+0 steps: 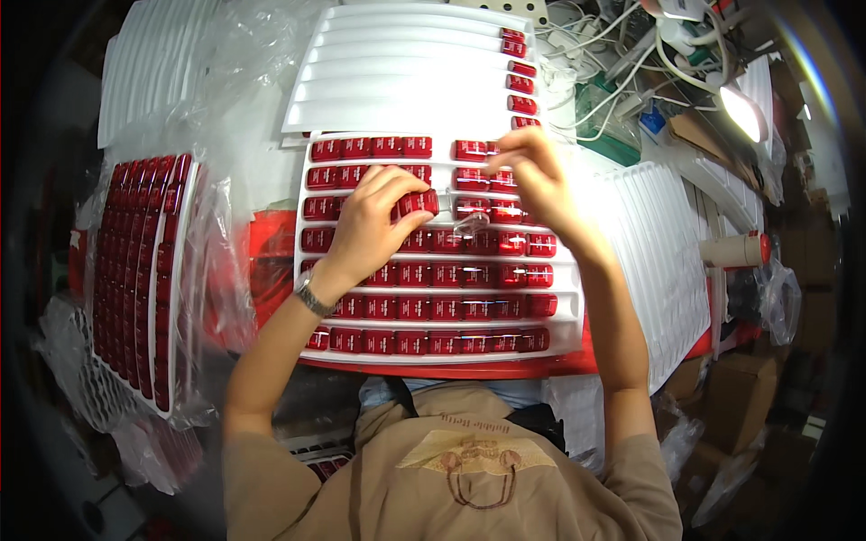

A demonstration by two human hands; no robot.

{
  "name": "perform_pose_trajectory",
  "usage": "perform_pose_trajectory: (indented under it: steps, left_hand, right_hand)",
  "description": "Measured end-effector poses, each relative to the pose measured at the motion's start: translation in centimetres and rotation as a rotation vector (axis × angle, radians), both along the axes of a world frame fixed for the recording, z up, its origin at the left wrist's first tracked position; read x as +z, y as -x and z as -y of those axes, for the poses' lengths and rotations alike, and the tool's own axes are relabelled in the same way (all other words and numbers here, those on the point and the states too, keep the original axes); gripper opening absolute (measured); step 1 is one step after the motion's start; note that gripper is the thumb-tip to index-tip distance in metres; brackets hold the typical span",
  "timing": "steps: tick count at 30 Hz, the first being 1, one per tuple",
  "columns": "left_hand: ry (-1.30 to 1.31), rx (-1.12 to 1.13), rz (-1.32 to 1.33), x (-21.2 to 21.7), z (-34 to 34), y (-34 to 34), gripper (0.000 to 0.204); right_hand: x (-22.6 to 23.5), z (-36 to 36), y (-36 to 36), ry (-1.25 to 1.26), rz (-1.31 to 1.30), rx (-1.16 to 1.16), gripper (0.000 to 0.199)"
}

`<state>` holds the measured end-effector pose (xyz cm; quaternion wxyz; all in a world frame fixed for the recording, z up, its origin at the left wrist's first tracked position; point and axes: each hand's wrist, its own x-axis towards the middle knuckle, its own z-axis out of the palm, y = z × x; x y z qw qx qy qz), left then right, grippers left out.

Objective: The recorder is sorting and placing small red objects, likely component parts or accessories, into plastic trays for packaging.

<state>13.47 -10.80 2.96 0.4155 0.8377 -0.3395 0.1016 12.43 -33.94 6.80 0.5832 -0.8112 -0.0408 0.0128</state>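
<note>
My left hand (372, 221) has its fingers and thumb round a small glossy red container (418, 204) with pale print, held over the middle rows of a white ribbed tray (570, 311). Rows of matching red containers (446, 275) fill much of that tray, and a gap runs between the left and right groups in its upper rows. Right of the held container is a small transparent piece (470, 223), its kind unclear. My right hand (538, 180) hovers over the upper right rows, fingers bent and slightly apart; their tips are a little blurred, and no held thing shows between them.
Beyond lies another white tray (388, 77) with a few red containers along its right edge. A filled tray (144, 279) in clear plastic stands at left. White ribbed trays (654, 270), tangled cables (591, 54) and a lit lamp (741, 113) are at right.
</note>
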Motion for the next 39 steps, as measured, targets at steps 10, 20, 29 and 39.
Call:
perform_pose_trajectory:
  steps: [10, 20, 29, 39]
  left_hand:
    - [-0.027, -0.135, -0.083, -1.1, 0.4, -2.7, 0.033]
    - [0.06, -0.112, -0.162, -0.5, -0.2, -3.1, 0.029]
    - [0.134, -0.149, -0.064, 1.0, 2.4, 1.1, 0.03]
    - [-0.073, 0.047, -0.045, 0.8, 1.0, -2.5, 0.026]
  right_hand:
    - [-2.1, -1.2, 4.3, 0.734, 0.397, 0.132, 0.046]
    - [-2.5, -0.3, 2.6, -0.258, -0.084, -0.117, 0.019]
    - [-1.4, -2.4, 3.4, -0.588, -0.29, -0.094, 0.019]
    - [-1.7, 19.3, 5.8, 0.54, 0.2, -0.632, 0.047]
